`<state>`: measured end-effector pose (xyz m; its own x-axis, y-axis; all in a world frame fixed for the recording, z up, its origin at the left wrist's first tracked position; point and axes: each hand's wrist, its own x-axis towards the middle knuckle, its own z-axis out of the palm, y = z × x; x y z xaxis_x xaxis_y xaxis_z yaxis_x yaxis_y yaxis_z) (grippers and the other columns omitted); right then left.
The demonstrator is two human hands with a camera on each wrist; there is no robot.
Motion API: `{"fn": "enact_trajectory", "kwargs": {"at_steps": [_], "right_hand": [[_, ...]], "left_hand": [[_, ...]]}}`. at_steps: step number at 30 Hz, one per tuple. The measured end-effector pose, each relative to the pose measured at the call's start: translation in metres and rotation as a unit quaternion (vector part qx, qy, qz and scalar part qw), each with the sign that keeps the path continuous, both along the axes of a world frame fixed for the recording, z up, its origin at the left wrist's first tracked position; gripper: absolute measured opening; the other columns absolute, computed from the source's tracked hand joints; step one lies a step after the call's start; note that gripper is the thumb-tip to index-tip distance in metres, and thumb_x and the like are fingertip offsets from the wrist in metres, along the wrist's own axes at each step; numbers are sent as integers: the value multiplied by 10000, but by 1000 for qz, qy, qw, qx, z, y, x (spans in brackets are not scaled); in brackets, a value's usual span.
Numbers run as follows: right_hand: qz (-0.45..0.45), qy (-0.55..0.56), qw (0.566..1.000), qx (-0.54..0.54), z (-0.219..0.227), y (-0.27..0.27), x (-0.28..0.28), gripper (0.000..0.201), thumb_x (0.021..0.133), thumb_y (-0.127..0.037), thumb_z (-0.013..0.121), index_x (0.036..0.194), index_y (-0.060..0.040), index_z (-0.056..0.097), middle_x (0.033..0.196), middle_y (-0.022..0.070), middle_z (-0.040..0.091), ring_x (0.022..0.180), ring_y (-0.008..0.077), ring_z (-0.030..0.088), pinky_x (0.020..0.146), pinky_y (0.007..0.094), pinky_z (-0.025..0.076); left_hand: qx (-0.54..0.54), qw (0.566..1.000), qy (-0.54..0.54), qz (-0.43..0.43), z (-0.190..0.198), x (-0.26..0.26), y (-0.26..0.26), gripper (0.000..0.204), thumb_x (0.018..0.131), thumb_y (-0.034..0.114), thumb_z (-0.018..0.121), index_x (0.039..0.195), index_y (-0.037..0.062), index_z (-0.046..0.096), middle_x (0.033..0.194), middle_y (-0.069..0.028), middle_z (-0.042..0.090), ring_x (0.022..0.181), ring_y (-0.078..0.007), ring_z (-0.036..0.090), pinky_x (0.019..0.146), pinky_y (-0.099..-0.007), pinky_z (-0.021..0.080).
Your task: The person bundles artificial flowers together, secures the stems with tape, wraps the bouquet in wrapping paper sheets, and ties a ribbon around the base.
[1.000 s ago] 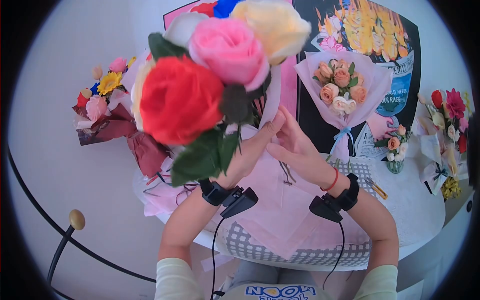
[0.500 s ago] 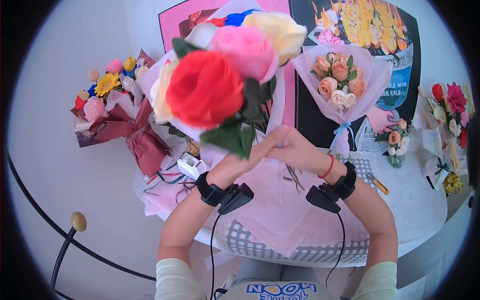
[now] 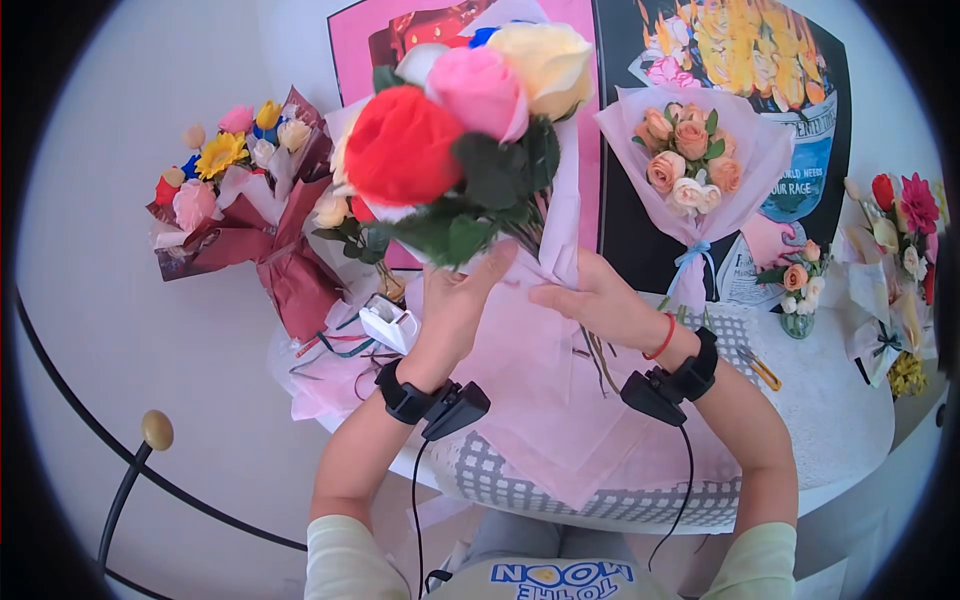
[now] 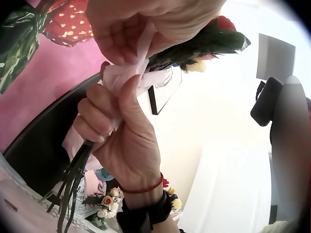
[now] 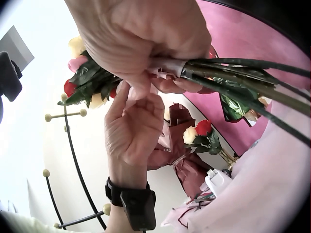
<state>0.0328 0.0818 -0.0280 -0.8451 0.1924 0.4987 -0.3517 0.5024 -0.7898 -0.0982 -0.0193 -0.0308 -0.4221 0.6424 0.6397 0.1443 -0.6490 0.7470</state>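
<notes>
Both hands are at a bouquet of large artificial roses, including a red rose (image 3: 403, 146), a pink rose (image 3: 478, 92) and a cream rose (image 3: 542, 68), backed by pale wrapping paper (image 3: 563, 215). My right hand (image 3: 618, 312) grips the gathered paper and stems low down, its fingers curled round them in the left wrist view; the bare stems (image 5: 252, 87) stick out below that fist. Just above it, under the blooms, my left hand (image 3: 455, 315) pinches a fold of the pale paper (image 4: 145, 46) between thumb and fingers.
Pink paper sheets (image 3: 540, 440) lie on the table under the hands. A white tape dispenser (image 3: 388, 322) stands at left beside ribbons and a maroon-wrapped bouquet (image 3: 285, 270). To the right are a pink-wrapped bouquet (image 3: 690, 235), a small glass vase (image 3: 797, 324) and a yellow-handled cutter (image 3: 765, 372).
The bouquet has moved down and away, so its blooms look smaller. My left hand has separated from the right and shifted left along the paper. The right hand has stayed at the stems.
</notes>
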Motion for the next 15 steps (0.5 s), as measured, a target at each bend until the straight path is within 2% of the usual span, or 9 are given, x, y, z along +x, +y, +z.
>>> {"fn": "enact_trajectory", "kwargs": {"at_steps": [1, 3, 4, 6, 7, 9, 13, 15], "right_hand": [[1, -1, 1000, 0, 0, -1, 0, 264, 836, -135, 546, 1060, -12, 480, 834, -2, 475, 752, 53, 431, 642, 228, 386], [37, 55, 997, 34, 1, -2, 2, 281, 861, -194, 514, 1075, -19, 466, 892, 4, 457, 811, 61, 397, 690, 238, 372], [37, 55, 997, 34, 1, -1, 2, 281, 861, -194, 514, 1075, -19, 466, 892, 4, 457, 811, 61, 397, 690, 238, 372], [22, 18, 997, -73, -2, 0, 2, 278, 874, -227, 489, 1052, -14, 468, 880, 0, 442, 779, 68, 383, 674, 235, 370], [21, 18, 997, -73, -1, -1, 2, 278, 874, -227, 489, 1052, -14, 468, 880, 0, 442, 779, 68, 383, 674, 235, 370], [-35, 2, 999, -23, 3, -4, 3, 283, 889, -261, 457, 1016, -10, 477, 826, 5, 445, 746, 75, 384, 666, 222, 366], [-104, 31, 994, 12, -9, 1, -2, 292, 892, -259, 448, 1042, -12, 491, 753, 6, 460, 684, 75, 407, 614, 210, 360], [-119, 136, 981, 73, -12, 2, -4, 327, 890, -250, 448, 1119, -18, 475, 703, 11, 479, 636, 82, 433, 585, 219, 380]], "left_hand": [[0, 1000, -1, 1, 0, -1, -1, 152, 799, 84, 580, 929, 8, 563, 866, -42, 576, 738, -128, 545, 710, -249, 438], [-20, 999, 28, 2, 0, -3, -3, 129, 810, 104, 570, 896, 10, 551, 805, -37, 566, 616, -119, 522, 599, -249, 430], [-20, 999, 28, 2, -2, -5, -2, 129, 810, 104, 570, 896, 10, 551, 805, -37, 566, 616, -119, 522, 599, -249, 430], [-111, 986, 89, 85, -6, -9, -1, 121, 820, 120, 555, 862, 7, 544, 786, -44, 558, 574, -111, 501, 512, -263, 398], [-112, 986, 89, 84, -8, -6, 0, 121, 820, 120, 555, 862, 7, 544, 786, -44, 558, 574, -111, 501, 512, -263, 398], [-28, 999, -28, -3, -7, 5, 1, 129, 819, 144, 558, 841, 18, 542, 791, -32, 542, 597, -110, 504, 536, -269, 384], [-42, 998, -36, 14, -9, 1, 4, 147, 822, 163, 559, 845, 20, 536, 807, -22, 521, 644, -109, 503, 567, -263, 395], [14, 999, -32, 36, -10, 2, 7, 143, 785, 97, 572, 910, 29, 560, 852, -31, 571, 676, -104, 529, 531, -240, 396]]}}
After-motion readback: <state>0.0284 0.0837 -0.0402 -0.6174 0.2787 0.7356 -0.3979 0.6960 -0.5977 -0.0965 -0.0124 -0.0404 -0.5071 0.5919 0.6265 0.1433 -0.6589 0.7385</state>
